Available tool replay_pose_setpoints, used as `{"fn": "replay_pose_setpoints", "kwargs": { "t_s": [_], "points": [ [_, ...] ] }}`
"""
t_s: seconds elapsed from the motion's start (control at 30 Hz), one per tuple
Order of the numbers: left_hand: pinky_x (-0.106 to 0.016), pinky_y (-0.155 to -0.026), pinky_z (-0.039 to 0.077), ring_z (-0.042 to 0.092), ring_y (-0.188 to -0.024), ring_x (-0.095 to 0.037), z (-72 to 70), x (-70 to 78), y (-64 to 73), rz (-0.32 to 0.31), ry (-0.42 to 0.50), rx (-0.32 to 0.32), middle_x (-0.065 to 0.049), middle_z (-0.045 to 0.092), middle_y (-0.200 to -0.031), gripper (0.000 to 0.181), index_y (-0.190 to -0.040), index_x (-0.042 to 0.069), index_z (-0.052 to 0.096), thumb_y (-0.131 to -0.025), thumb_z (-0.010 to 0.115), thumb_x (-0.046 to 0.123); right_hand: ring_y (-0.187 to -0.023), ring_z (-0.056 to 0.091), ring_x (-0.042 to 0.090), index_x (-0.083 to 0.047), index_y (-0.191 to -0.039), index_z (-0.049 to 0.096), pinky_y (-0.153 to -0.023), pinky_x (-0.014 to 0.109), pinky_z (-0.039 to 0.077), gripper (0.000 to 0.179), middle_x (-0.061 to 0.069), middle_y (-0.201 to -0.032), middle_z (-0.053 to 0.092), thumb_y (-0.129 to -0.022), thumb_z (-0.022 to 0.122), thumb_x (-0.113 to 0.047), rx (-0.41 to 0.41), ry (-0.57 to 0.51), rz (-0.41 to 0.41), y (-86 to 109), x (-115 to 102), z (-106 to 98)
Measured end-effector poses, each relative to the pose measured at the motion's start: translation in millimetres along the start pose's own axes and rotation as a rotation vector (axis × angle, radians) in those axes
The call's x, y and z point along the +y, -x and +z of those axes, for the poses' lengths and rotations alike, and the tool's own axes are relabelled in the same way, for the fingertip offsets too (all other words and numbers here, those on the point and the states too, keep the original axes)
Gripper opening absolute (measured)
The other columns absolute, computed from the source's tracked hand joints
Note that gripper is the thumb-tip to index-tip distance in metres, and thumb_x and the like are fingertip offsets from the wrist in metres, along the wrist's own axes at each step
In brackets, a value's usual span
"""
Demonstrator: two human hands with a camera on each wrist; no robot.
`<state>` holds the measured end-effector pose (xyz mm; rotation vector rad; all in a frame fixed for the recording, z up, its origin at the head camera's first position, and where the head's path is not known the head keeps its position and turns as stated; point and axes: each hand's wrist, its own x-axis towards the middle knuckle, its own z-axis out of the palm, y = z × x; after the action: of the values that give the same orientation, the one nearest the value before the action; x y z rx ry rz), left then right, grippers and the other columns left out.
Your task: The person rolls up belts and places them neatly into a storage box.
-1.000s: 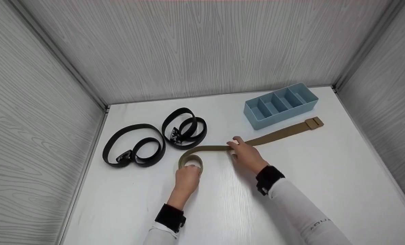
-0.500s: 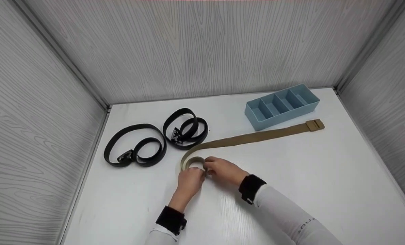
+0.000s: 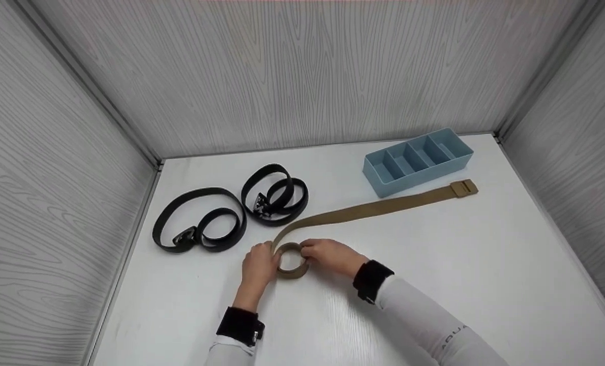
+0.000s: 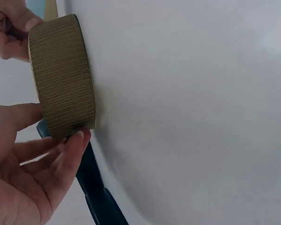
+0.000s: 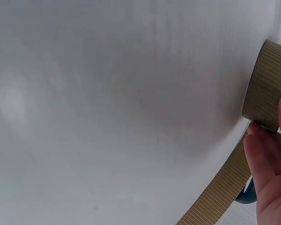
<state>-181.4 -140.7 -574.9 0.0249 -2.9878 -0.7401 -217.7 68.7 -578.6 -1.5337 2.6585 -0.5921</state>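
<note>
In the head view, between four and five o'clock, dark capital letters (image 3: 454, 336) are borne by the white right sleeve (image 3: 418, 311); "AQUA" can be read, the last letter being partly lost.

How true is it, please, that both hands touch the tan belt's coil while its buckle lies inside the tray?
No: the head view shows the buckle outside the tray, on the table; the left hand and right hand do touch the coil.

brown webbing belt (image 3: 363, 212) | one end coiled | rest stretches right to buckle (image 3: 464, 188)
</note>
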Motion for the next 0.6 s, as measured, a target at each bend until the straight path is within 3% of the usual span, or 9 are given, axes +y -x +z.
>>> {"fn": "replay_pose_setpoints", "kwargs": {
  "t_s": [0.1, 0.27, 0.37, 0.47, 0.6],
  "points": [
    [-0.043, -0.059, 0.049, 0.064, -0.066, -0.029, 2.1, 0.3, -5.1, 0.045, 0.014, -0.055, -0.009, 0.063, -0.069, 0.019, -0.073, 0.006, 0.063, -0.089, 0.07, 0.013, -0.112, 0.062, 0.018, -0.008, -0.096, 0.068, -0.092, 0.029, 0.048, 0.007, 0.007, -0.121, 0.065, -0.09, 0.068, -0.008, -0.018, -0.061, 0.013, -1.5, 0.0, -0.1],
    [-0.041, -0.058, 0.049, 0.065, -0.066, -0.028, 7.5, 5.8, -12.7, 0.106, -0.061, -0.051, -0.008, 0.065, -0.068, 0.019, -0.071, 0.006, 0.066, -0.088, 0.072, 0.013, -0.115, 0.06, 0.016, -0.007, -0.099, 0.069, -0.094, 0.028, 0.046, 0.009, 0.006, -0.125, 0.065, -0.091, 0.066, -0.008, -0.034, -0.139, 0.023, -1.0, 1.8, -2.0],
    [-0.043, -0.059, 0.05, 0.067, -0.067, -0.031, 11.6, 8.1, -16.3, 0.116, -0.121, -0.045, -0.01, 0.067, -0.069, 0.017, -0.071, 0.005, 0.068, -0.086, 0.073, 0.012, -0.113, 0.061, 0.018, -0.005, -0.109, 0.066, -0.094, 0.031, 0.047, 0.015, 0.009, -0.123, 0.065, -0.095, 0.061, -0.004, -0.048, -0.212, 0.049, 2.2, 3.7, -1.3],
    [-0.044, -0.059, 0.052, 0.067, -0.068, -0.033, 16.0, 10.4, -18.9, 0.109, -0.146, -0.028, -0.014, 0.067, -0.071, 0.014, -0.073, 0.003, 0.069, -0.086, 0.071, 0.008, -0.111, 0.062, 0.024, 0.0, -0.122, 0.058, -0.092, 0.034, 0.048, 0.026, 0.014, -0.124, 0.063, -0.096, 0.058, -0.001, -0.048, -0.359, 0.174, 7.3, 5.1, -2.0],
    [-0.045, -0.059, 0.053, 0.068, -0.069, -0.035, 22.4, 15.2, -21.9, 0.076, -0.145, 0.004, -0.018, 0.068, -0.074, 0.013, -0.075, 0.0, 0.069, -0.087, 0.065, 0.004, -0.095, 0.069, 0.026, 0.006, -0.13, 0.051, -0.08, 0.037, 0.054, 0.04, 0.019, -0.112, 0.067, -0.095, 0.062, -0.01, -0.004, -0.548, 0.441, 10.2, 3.5, -4.2]
  ]
}}
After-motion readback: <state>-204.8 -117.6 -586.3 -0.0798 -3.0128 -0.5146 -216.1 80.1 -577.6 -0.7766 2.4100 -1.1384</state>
